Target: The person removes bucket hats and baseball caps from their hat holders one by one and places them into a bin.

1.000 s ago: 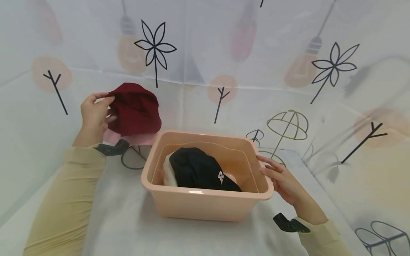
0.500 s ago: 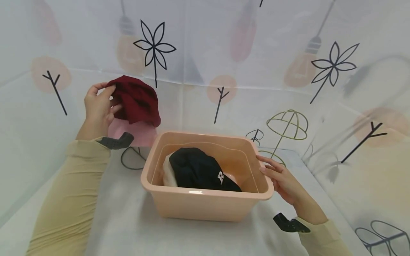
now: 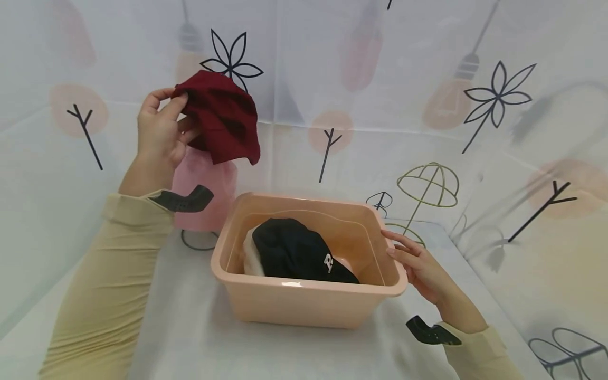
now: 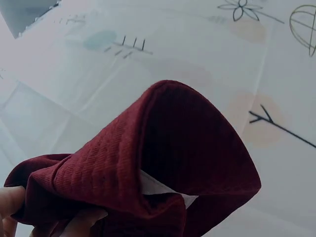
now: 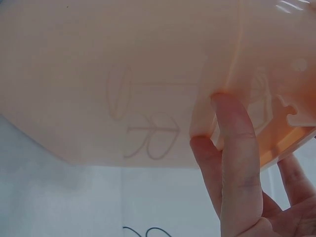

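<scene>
My left hand (image 3: 161,126) pinches the edge of a maroon cloth bucket hat (image 3: 223,116), raised at the upper left of the head view. Stitched rows mark the hat's brim (image 4: 111,158) in the left wrist view, with its dark opening facing the camera. Directly below it shows a piece of pink cloth (image 3: 204,179), its top hidden by the hand and hat; I cannot tell whether my left hand holds this too. My right hand (image 3: 420,266) grips the right rim of a peach plastic tub (image 3: 304,303), fingertips over the edge (image 5: 237,143).
Inside the tub lie a black cap (image 3: 292,250) with a white letter and a whitish piece (image 3: 252,253) beside it. The tub stands on a white-covered table (image 3: 190,316). A printed curtain (image 3: 304,68) hangs close behind and at both sides.
My left hand has lifted the maroon bucket hat up and a little right. More of the pink cloth shows beneath it. The right hand and the tub stay put.
</scene>
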Available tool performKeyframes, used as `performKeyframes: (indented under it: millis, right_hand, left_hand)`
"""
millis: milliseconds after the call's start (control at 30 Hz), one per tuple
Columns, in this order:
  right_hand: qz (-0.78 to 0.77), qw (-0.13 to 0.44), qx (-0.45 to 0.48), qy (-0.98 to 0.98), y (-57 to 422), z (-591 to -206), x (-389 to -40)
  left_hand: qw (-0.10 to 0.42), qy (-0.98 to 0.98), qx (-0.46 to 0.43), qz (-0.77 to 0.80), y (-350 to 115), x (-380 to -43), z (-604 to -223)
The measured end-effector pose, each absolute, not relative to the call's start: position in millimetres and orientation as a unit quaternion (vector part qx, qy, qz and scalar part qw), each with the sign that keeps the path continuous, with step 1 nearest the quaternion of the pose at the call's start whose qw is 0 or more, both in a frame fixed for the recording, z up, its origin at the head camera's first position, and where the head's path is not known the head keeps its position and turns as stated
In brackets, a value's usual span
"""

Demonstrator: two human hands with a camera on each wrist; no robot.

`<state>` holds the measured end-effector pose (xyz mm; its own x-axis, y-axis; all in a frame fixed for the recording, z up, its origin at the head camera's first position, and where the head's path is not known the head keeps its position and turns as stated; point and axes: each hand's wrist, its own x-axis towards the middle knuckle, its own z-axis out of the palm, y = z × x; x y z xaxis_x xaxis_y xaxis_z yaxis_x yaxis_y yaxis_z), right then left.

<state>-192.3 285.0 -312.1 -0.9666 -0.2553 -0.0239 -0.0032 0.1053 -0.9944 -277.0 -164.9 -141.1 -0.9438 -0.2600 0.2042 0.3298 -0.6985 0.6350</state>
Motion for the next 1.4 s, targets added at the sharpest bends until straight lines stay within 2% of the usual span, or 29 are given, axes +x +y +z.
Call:
performKeyframes:
  millis: [433, 900, 1400]
  right_hand:
    - [-0.668, 0.098, -0.097, 0.731, 286.1, -312.1, -191.5]
    - [-0.668, 0.097, -0.097, 0.732, 285.2, -311.7, -191.7]
    - [-0.667, 0.095, -0.098, 0.732, 285.4, -312.8, -189.5]
  left_hand:
    - [0.115, -0.393, -0.123, -0.904, -125.6, -252.8, -138.7]
    - [0.022, -0.439, -0.208, -0.874, -94.7, -236.8, -148.6]
    - [-0.054, -0.529, -0.232, -0.815, -65.5, -225.5, -159.5]
